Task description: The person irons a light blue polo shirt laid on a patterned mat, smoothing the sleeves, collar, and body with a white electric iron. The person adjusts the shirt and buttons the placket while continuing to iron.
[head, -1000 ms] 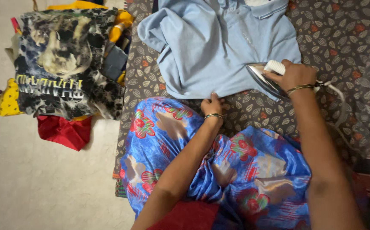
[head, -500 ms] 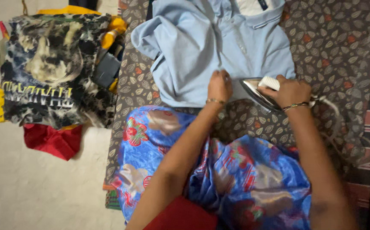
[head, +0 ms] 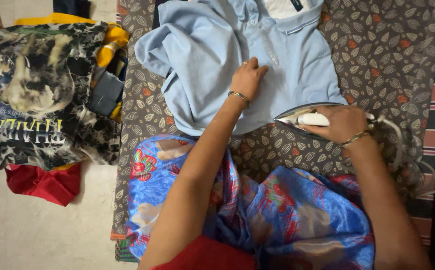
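My left hand now lies flat on the light blue shirt, up in the top middle of the picture. A moment ago it was down at the bottom edge of the shirt, pinching the hem. Now it has slid up toward the buttons and the collar. My fingers are close together and pressed down on the cloth. They are not holding anything, just keeping the shirt smooth.

My right hand is closed around the white handle of the iron. The iron is at the right middle of the picture. Its shiny plate sits at the lower right edge of the shirt, partly over the brown leaf cloth under it. It used to be a bit higher on the shirt, and now it has come down and turned flatter. Its white cord runs off to the right.

I think this means the bottom bit is done and I am getting the middle part ready, but the left side of the shirt is still bunched up.

My blue flowery skirt fills the bottom. A pile of clothes with a dark printed top sits at the upper left, with a red cloth under it on the floor.
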